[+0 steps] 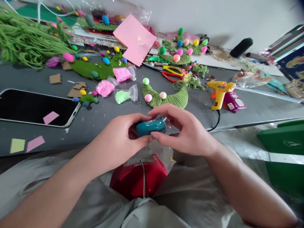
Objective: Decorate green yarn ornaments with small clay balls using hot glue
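Between my two hands is a small clear packet of teal modelling clay, held just past the table's front edge above my lap. My left hand grips its left end with thumb and fingers curled around it. On the other end, my right hand has its fingers over the top and its thumb underneath. Right beyond the hands lies a green yarn-wrapped crescent bearing a few pale balls. Packets of pink clay and light green clay rest to its left.
A phone lies at left, near green yarn. Red-handled scissors and a yellow glue gun with its cord sit to the right. More decorated crescents are behind. A green bin stands at right, a red stool below.
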`<state>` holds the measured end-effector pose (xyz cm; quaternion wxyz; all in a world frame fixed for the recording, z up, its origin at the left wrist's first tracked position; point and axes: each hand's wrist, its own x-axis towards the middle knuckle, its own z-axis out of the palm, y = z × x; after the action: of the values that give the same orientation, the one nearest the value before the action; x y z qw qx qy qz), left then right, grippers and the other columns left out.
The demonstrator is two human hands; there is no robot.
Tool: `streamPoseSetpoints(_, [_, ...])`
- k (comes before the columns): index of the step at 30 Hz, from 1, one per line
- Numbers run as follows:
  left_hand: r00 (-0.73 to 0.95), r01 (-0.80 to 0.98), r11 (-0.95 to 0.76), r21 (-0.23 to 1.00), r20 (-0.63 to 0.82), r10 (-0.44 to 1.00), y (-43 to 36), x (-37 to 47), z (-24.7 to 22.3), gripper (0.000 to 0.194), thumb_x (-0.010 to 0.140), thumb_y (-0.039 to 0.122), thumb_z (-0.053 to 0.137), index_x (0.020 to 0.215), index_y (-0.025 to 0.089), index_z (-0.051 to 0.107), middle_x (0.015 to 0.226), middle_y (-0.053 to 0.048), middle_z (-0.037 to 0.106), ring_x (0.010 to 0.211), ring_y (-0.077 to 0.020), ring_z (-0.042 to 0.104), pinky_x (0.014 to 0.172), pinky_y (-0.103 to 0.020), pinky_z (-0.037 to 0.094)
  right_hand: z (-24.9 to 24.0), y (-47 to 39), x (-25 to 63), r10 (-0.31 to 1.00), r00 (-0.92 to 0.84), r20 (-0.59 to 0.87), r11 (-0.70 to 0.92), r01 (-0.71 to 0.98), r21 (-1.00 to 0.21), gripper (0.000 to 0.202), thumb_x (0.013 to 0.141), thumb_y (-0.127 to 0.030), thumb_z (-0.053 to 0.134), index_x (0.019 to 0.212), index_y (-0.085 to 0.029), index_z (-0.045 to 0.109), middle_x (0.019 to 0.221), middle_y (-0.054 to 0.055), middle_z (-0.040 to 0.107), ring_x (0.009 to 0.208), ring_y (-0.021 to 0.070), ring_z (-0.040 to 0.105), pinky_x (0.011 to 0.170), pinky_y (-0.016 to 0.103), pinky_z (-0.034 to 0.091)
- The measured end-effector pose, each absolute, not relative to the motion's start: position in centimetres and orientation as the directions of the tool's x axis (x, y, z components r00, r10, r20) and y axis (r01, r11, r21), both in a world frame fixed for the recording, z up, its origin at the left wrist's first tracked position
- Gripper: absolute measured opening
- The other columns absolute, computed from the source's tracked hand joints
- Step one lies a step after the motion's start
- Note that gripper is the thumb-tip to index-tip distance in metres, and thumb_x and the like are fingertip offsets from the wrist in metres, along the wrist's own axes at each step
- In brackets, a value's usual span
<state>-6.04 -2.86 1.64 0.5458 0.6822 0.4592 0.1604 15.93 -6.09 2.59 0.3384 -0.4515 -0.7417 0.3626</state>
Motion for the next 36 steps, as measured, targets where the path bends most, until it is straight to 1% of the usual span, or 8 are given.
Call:
streamPoseSetpoints(7, [0.419, 0.564, -0.126, 0.816, -0.151, 0.895, -3.3, -5.8, 2.1, 0.023, 0.083, 0.022, 0.074, 0.104, 0.028, 0.067, 0.094, 0.004, 0.077, 0.079, -0.0169, 0.071, 0.068, -0.028, 0.054, 2.3, -6.4, 15.4, 0.954, -0.290, -0.073, 0.049, 0.392, -0.919, 0.038, 0.093, -0.042, 0.075, 0.123, -0.021, 0.066, 0.107, 0.004, 0.073, 0.081, 0.0149, 0.066, 0.071, 0.029, 0.059])
streamPoseSetpoints(11, [0.418, 0.534, -0.088, 0.841, -0.172, 0.892, -3.7, -5.9, 2.1, 0.028, 0.082, 0.029, 0.078, 0.107, 0.028, 0.065, 0.099, 0.003, 0.077, 0.085, -0.0186, 0.074, 0.071, -0.029, 0.057, 2.3, -6.5, 15.0, 0.973, -0.230, 0.003, 0.088, 0.356, -0.931, 0.022, 0.088, -0.024, 0.075, 0.110, -0.021, 0.071, 0.099, 0.001, 0.072, 0.078, 0.0133, 0.065, 0.071, 0.027, 0.059])
streamPoseSetpoints(15, [0.432, 0.469, -0.043, 0.882, -0.186, 0.883, -3.9, -5.9, 2.1, 0.028, 0.086, 0.037, 0.080, 0.109, 0.030, 0.066, 0.103, 0.004, 0.077, 0.086, -0.0167, 0.075, 0.074, -0.026, 0.060, 2.3, -6.4, 15.0, 0.980, -0.186, 0.072, 0.142, 0.396, -0.907, 0.022, 0.083, -0.013, 0.073, 0.104, -0.021, 0.073, 0.093, -0.001, 0.073, 0.076, 0.0123, 0.064, 0.068, 0.025, 0.056])
streamPoseSetpoints(19, [0.447, 0.408, -0.014, 0.913, -0.187, 0.875, -3.8, -6.1, 2.4, 0.028, 0.088, 0.039, 0.080, 0.113, 0.034, 0.069, 0.104, 0.006, 0.078, 0.089, -0.0153, 0.076, 0.075, -0.022, 0.059, 2.7, -6.3, 15.6, 0.974, -0.220, 0.043, 0.113, 0.318, -0.941, 0.031, 0.085, -0.019, 0.079, 0.115, -0.020, 0.072, 0.094, 0.000, 0.073, 0.077, 0.0127, 0.066, 0.070, 0.025, 0.058])
streamPoseSetpoints(22, [0.450, 0.412, -0.001, 0.911, -0.202, 0.870, -3.6, -6.2, 2.5, 0.025, 0.092, 0.042, 0.077, 0.116, 0.035, 0.070, 0.094, 0.007, 0.079, 0.077, -0.0133, 0.074, 0.067, -0.020, 0.057, 2.9, -6.1, 16.1, 0.963, -0.269, 0.023, 0.099, 0.275, -0.956, 0.049, 0.081, -0.024, 0.086, 0.126, -0.021, 0.068, 0.103, 0.002, 0.074, 0.085, 0.0154, 0.070, 0.076, 0.028, 0.062])
streamPoseSetpoints(26, [0.456, 0.458, -0.043, 0.888, -0.193, 0.869, -3.6, -6.5, 2.5, 0.024, 0.095, 0.044, 0.072, 0.117, 0.034, 0.074, 0.079, 0.007, 0.077, 0.068, -0.0135, 0.070, 0.061, -0.020, 0.054, 3.0, -5.9, 16.1, 0.967, -0.250, 0.043, 0.123, 0.317, -0.940, 0.036, 0.082, -0.024, 0.084, 0.115, -0.020, 0.071, 0.103, 0.002, 0.074, 0.084, 0.0148, 0.070, 0.072, 0.026, 0.062])
streamPoseSetpoints(30, [0.458, 0.464, -0.044, 0.885, -0.197, 0.867, -3.6, -6.5, 2.7, 0.028, 0.097, 0.047, 0.068, 0.121, 0.033, 0.074, 0.092, 0.004, 0.081, 0.075, -0.0162, 0.075, 0.062, -0.021, 0.055, 2.9, -5.9, 15.6, 0.979, -0.202, 0.037, 0.104, 0.333, -0.937, 0.019, 0.084, -0.023, 0.081, 0.100, -0.021, 0.071, 0.090, 0.000, 0.072, 0.078, 0.0150, 0.070, 0.070, 0.027, 0.063])
streamPoseSetpoints(36, [0.438, 0.489, -0.025, 0.872, -0.221, 0.871, -3.4, -6.1, 2.8, 0.033, 0.097, 0.048, 0.067, 0.123, 0.029, 0.073, 0.078, 0.001, 0.077, 0.064, -0.0174, 0.070, 0.057, -0.024, 0.055, 2.7, -5.9, 15.7, 0.971, -0.238, 0.035, 0.118, 0.345, -0.931, 0.020, 0.088, -0.026, 0.078, 0.105, -0.021, 0.069, 0.091, 0.000, 0.071, 0.076, 0.0134, 0.069, 0.071, 0.027, 0.063])
